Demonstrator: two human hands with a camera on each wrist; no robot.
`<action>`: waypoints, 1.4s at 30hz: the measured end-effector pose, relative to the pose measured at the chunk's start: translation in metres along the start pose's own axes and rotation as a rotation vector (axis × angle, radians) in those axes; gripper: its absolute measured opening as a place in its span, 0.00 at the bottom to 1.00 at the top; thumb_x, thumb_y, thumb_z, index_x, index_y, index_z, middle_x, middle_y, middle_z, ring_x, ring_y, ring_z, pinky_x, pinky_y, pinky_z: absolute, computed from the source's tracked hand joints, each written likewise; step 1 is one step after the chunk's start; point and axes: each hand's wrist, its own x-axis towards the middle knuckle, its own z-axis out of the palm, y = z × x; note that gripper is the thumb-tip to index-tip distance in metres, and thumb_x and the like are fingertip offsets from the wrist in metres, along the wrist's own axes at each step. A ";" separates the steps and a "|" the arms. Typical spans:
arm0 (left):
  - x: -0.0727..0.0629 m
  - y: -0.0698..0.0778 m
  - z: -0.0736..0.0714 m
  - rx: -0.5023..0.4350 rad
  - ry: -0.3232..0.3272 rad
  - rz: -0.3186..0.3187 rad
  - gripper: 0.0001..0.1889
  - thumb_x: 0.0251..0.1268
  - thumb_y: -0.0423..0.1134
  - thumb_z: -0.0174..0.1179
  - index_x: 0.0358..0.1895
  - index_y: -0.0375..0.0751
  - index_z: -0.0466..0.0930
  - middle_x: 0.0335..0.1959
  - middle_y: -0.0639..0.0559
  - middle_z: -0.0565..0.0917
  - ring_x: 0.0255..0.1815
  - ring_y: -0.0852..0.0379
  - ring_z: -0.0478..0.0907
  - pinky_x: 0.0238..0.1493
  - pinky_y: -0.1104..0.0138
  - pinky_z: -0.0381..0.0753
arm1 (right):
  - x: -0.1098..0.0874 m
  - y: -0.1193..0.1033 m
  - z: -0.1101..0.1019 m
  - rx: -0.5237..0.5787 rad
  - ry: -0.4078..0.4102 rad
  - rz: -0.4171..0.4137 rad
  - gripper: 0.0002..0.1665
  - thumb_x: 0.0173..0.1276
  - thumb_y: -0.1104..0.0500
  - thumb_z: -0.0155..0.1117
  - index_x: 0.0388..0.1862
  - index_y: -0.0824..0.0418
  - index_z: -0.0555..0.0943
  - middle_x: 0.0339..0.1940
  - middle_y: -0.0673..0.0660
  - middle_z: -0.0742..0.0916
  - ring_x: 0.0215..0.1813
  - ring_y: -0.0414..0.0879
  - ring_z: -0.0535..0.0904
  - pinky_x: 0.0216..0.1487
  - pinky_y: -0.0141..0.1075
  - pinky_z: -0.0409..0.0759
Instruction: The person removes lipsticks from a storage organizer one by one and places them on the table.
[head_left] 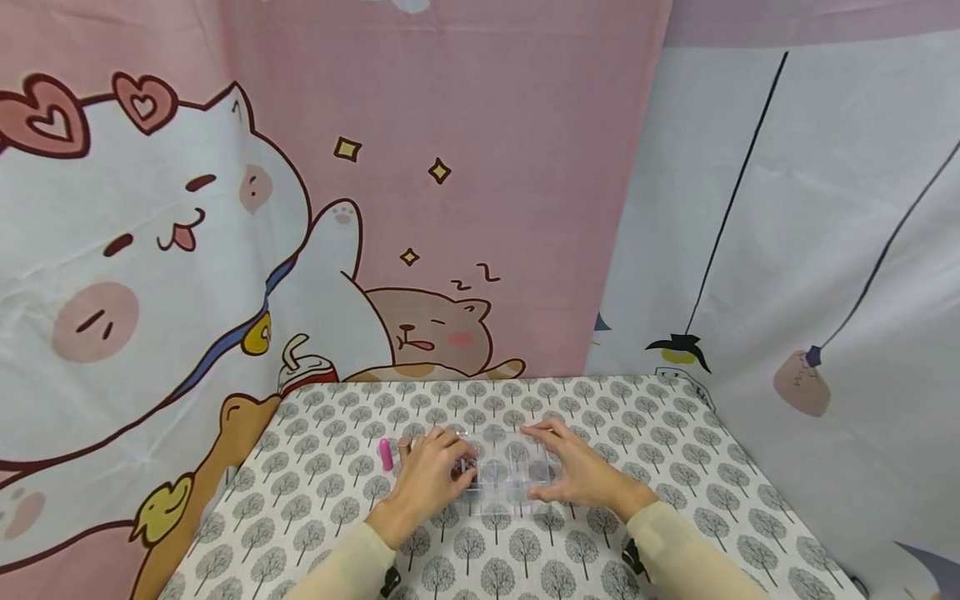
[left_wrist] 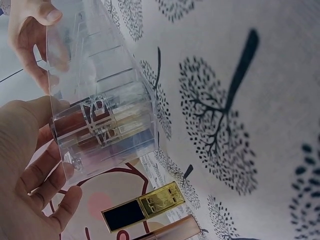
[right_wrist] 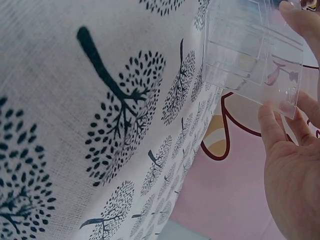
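A clear plastic organizer (head_left: 497,471) with several compartments sits on the patterned cloth between both hands. My left hand (head_left: 427,471) grips its left end, the thumb and curled fingers around the corner in the left wrist view. Lipstick tubes (left_wrist: 102,122), some with dark red parts, stand in the compartments at that end. With thumb and fingertips spread across it, my right hand (head_left: 581,467) holds the organizer's right end. The compartments by the right hand look bare in the right wrist view. Part of the left end is hidden behind the left hand in the head view.
A bright pink tube (head_left: 386,454) stands left of the left hand. Beside the organizer are a black and gold lipstick (left_wrist: 142,207) and a pinkish tube (left_wrist: 175,229). The tree-print cloth (head_left: 525,546) covers the table, and a cartoon curtain (head_left: 517,192) hangs behind it.
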 end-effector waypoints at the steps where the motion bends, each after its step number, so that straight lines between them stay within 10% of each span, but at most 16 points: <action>1: 0.000 0.000 0.000 -0.004 -0.003 -0.001 0.14 0.67 0.52 0.87 0.52 0.62 0.95 0.51 0.63 0.94 0.54 0.58 0.84 0.57 0.48 0.84 | 0.000 0.000 0.000 -0.001 0.001 0.000 0.67 0.61 0.43 0.95 0.95 0.43 0.68 0.85 0.53 0.77 0.82 0.57 0.81 0.82 0.64 0.86; 42: 0.002 0.001 -0.005 -0.091 0.049 -0.005 0.13 0.67 0.48 0.87 0.50 0.57 0.97 0.47 0.61 0.93 0.46 0.62 0.84 0.49 0.60 0.83 | 0.000 0.001 0.001 -0.002 0.011 -0.006 0.66 0.62 0.44 0.95 0.95 0.42 0.68 0.84 0.50 0.76 0.80 0.56 0.82 0.81 0.63 0.87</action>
